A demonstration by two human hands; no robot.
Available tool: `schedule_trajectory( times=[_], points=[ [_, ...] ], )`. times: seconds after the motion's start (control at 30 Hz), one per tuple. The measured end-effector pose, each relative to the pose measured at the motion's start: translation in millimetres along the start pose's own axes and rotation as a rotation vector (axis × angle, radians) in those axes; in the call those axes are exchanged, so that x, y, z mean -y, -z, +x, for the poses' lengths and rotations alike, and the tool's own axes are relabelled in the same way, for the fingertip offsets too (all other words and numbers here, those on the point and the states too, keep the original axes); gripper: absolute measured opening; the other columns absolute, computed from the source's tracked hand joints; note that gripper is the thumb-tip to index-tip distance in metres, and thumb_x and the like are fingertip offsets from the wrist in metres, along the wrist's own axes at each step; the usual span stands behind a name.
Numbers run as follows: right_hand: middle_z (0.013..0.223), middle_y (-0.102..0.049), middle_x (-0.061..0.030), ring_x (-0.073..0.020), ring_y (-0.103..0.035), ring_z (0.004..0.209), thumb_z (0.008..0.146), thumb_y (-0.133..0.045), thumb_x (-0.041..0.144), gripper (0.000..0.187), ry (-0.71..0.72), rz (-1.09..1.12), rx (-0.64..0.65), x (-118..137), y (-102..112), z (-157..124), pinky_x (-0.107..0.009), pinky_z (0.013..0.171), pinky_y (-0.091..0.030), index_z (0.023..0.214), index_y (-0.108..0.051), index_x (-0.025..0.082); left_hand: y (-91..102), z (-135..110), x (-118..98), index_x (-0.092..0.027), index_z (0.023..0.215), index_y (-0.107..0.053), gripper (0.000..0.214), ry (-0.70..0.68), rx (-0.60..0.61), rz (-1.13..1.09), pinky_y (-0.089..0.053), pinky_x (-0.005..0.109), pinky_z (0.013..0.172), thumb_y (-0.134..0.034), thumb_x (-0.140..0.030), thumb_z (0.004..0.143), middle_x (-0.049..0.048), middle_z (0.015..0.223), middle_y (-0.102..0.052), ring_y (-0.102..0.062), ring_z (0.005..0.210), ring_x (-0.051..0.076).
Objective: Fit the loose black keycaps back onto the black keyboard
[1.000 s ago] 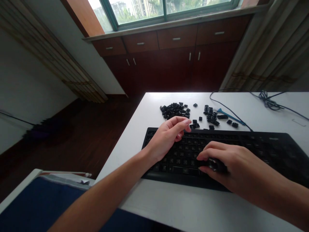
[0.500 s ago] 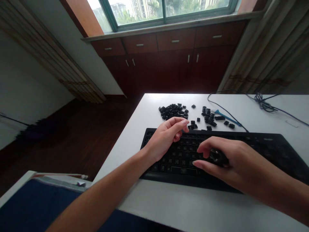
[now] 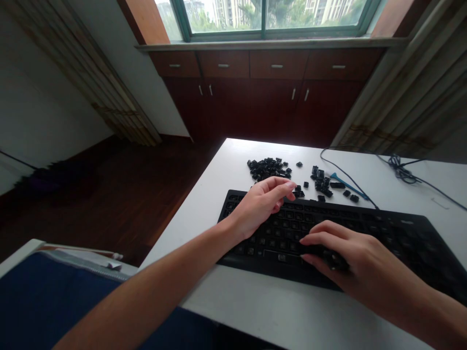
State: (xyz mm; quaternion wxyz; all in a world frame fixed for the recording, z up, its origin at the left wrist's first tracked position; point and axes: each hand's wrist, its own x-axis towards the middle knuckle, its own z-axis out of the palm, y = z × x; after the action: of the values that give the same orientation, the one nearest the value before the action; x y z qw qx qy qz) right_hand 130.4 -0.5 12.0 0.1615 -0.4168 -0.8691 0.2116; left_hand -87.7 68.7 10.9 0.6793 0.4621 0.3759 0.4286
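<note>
My left hand (image 3: 260, 206) rests loosely curled on the upper left of a black computer keyboard (image 3: 408, 233), holding nothing, its fingertips near a few loose black keycaps (image 3: 298, 191). My right hand (image 3: 346, 255) lies over the keyboard's lower middle, fingers closed around a small black object (image 3: 332, 258) that they mostly hide. Beyond the keyboard, a heap of black keycaps (image 3: 268, 168) and a smaller cluster (image 3: 320, 181) lie on the white table (image 3: 255, 301). A blue tool (image 3: 346, 185) lies to the right of the cluster.
A dark cable (image 3: 346, 171) runs across the table's far side to a tangled bundle (image 3: 403, 174). The table's left edge drops to a dark wooden floor (image 3: 109, 194). Brown cabinets (image 3: 255, 104) stand beyond the table, and a dark blue seat (image 3: 47, 301) is at lower left.
The whole view has rotated and shifted as my head moved. My right hand has slid slightly lower on the keyboard, and the black object is more hidden by its fingers.
</note>
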Motion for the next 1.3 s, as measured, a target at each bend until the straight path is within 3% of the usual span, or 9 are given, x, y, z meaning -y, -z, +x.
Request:
schedule_trajectory(
  times=[0.33, 0.6, 0.7, 0.77, 0.87, 0.97, 1.1, 1.2, 1.3],
  points=[
    [0.11, -0.068, -0.0007, -0.0157, -0.071, 0.084, 0.097, -0.058, 0.028, 0.017, 0.019, 0.011, -0.068, -2.5, -0.7, 1.4, -0.029, 0.074, -0.057, 0.112, -0.066, 0.031, -0.6, -1.4, -0.4, -0.017, 0.097, -0.067, 0.029, 0.003, 0.002, 0.019, -0.029, 0.022, 0.058, -0.068, -0.044, 0.088, 0.0004, 0.087, -0.064, -0.042, 0.064, 0.006],
    [0.112, -0.068, -0.0007, -0.016, -0.07, 0.083, 0.098, -0.056, 0.028, 0.017, -0.018, -0.012, -0.027, 1.2, -1.6, 2.6, -0.031, 0.075, -0.057, 0.111, -0.066, 0.031, -0.5, -0.8, 0.0, -0.018, 0.097, -0.067, 0.028, 0.004, 0.001, 0.028, -0.029, 0.022, 0.058, -0.068, -0.045, 0.089, 0.0004, 0.087, -0.065, -0.042, 0.064, 0.007],
    [0.108, -0.069, -0.0004, -0.0166, -0.069, 0.082, 0.093, -0.064, 0.032, 0.019, -0.073, 0.014, -0.02, 3.4, 1.8, 5.0, -0.031, 0.073, -0.055, 0.112, -0.065, 0.031, -0.2, -1.1, 0.0, -0.018, 0.098, -0.066, 0.028, 0.003, -0.007, 0.025, -0.03, 0.022, 0.058, -0.068, -0.045, 0.089, 0.0004, 0.088, -0.065, -0.043, 0.064, 0.006],
    [0.093, -0.069, 0.0004, -0.0154, -0.066, 0.071, 0.086, -0.074, 0.04, 0.027, -0.135, 0.061, -0.067, 6.3, 6.9, 5.7, -0.028, 0.064, -0.053, 0.108, -0.064, 0.028, 0.0, -1.0, 0.4, -0.018, 0.101, -0.066, 0.029, 0.005, -0.016, 0.023, -0.031, 0.021, 0.058, -0.068, -0.044, 0.089, 0.0008, 0.089, -0.066, -0.045, 0.065, 0.006],
    [0.065, -0.055, 0.0039, -0.0109, -0.05, 0.053, 0.084, -0.075, 0.043, 0.028, -0.21, 0.26, -0.259, 11.8, 16.8, 6.8, -0.025, 0.048, -0.042, 0.077, -0.057, 0.023, 0.0, -0.3, 1.6, -0.017, 0.103, -0.066, 0.03, 0.005, -0.028, -0.009, -0.032, 0.02, 0.057, -0.07, -0.042, 0.088, 0.0016, 0.089, -0.066, -0.045, 0.064, 0.006],
    [0.053, -0.04, 0.0045, -0.0103, -0.038, 0.047, 0.094, -0.062, 0.039, 0.043, -0.199, 0.696, -0.416, 17.8, 24.2, 13.3, -0.025, 0.042, -0.034, 0.06, -0.042, 0.022, -0.3, 0.8, 2.6, -0.015, 0.105, -0.064, 0.027, 0.022, -0.05, -0.134, -0.035, 0.019, 0.057, -0.071, -0.033, 0.087, 0.0026, 0.09, -0.066, -0.047, 0.064, 0.005],
    [0.045, -0.032, 0.0043, -0.011, -0.032, 0.038, 0.096, -0.056, 0.037, 0.047, -0.117, 1.137, -0.356, 30.5, 30.6, 30.8, -0.028, 0.035, -0.026, 0.054, -0.041, 0.022, 0.4, 3.1, 1.7, -0.012, 0.106, -0.063, 0.025, 0.076, -0.143, -0.379, -0.05, 0.021, 0.073, -0.058, -0.004, 0.082, 0.0084, 0.099, -0.068, -0.061, 0.077, 0.009],
    [0.042, -0.029, 0.0039, -0.0114, -0.029, 0.037, 0.096, -0.055, 0.038, 0.051, -0.099, 1.167, -0.308, 44.4, 39.2, 40.3, -0.03, 0.035, -0.025, 0.05, -0.04, 0.023, 2.2, 5.6, 0.0, -0.011, 0.102, -0.062, 0.044, 0.078, -0.205, -0.469, -0.054, 0.025, 0.091, -0.046, 0.011, 0.067, 0.0112, 0.104, -0.069, -0.067, 0.093, 0.014],
    [0.042, -0.028, 0.0037, -0.0116, -0.028, 0.038, 0.095, -0.056, 0.038, 0.055, -0.074, 1.194, -0.347, 55.9, 42.3, 43.0, -0.031, 0.037, -0.027, 0.047, -0.034, 0.023, 3.5, 7.7, -1.4, -0.012, 0.098, -0.06, 0.049, 0.053, -0.232, -0.501, -0.053, 0.027, 0.099, -0.043, 0.014, 0.061, 0.0113, 0.105, -0.069, -0.069, 0.098, 0.016]
  ],
)
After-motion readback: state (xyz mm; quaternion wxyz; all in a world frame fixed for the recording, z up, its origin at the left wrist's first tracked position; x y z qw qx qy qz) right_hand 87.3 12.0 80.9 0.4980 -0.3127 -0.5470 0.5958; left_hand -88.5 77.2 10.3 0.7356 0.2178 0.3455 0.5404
